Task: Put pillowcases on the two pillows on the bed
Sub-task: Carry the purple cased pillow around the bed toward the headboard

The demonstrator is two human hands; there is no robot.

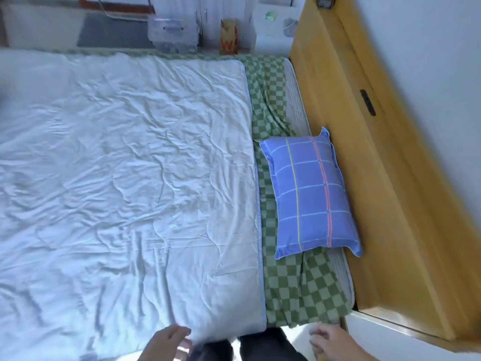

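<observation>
- Blue plaid pillow (311,194) lies right, beside the wooden headboard (364,178).
- Left hand (170,340) and right hand (329,340), near edge: fingers relaxed, grasping nothing.
- Far paper bag (229,37) shows a red "W".

Crinkled matt white cloth quilt (125,165), checked green cloth sheet (294,287), smooth blue cloth pillowcase (309,194), glossy wooden headboard (364,178)

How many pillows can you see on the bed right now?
1: a blue checked pillow lies on the green checked sheet, against the wooden headboard. A second may be out of view.
</observation>
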